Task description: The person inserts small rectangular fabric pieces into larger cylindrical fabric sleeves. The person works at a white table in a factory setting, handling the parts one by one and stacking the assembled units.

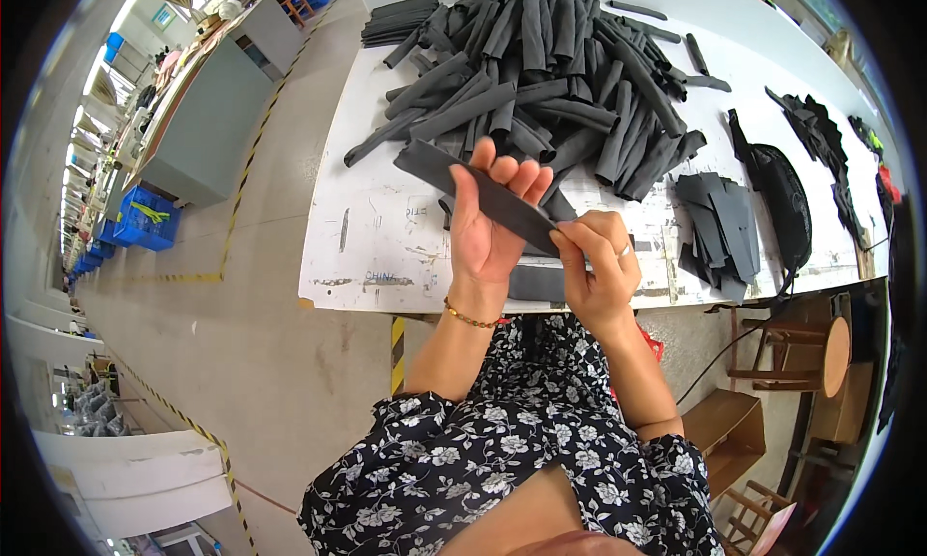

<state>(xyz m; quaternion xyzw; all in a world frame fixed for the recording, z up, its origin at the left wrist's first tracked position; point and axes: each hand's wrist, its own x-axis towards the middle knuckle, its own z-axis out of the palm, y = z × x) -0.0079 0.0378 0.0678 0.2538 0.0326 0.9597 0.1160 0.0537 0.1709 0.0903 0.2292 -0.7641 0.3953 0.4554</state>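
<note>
A long dark grey fabric strip (502,204) runs slantwise in front of me, above the near edge of the table. My left hand (486,229) is turned palm up and holds it, the thumb on the near side and the fingertips showing beyond its far edge. Between thumb and forefinger, my right hand (601,264) pinches the strip's lower right end. Another flat dark grey piece (537,284) lies at the table edge, partly behind my hands. Just beyond is a big heap of rolled or folded dark grey fabric pieces (541,102).
On the white table (362,232), flat dark pieces (716,229) are stacked at the right, beside a black curved case-like item (777,194) and crumpled black fabric (821,145). A neat stack (399,21) lies far left. A wooden stool (832,356) stands at the lower right.
</note>
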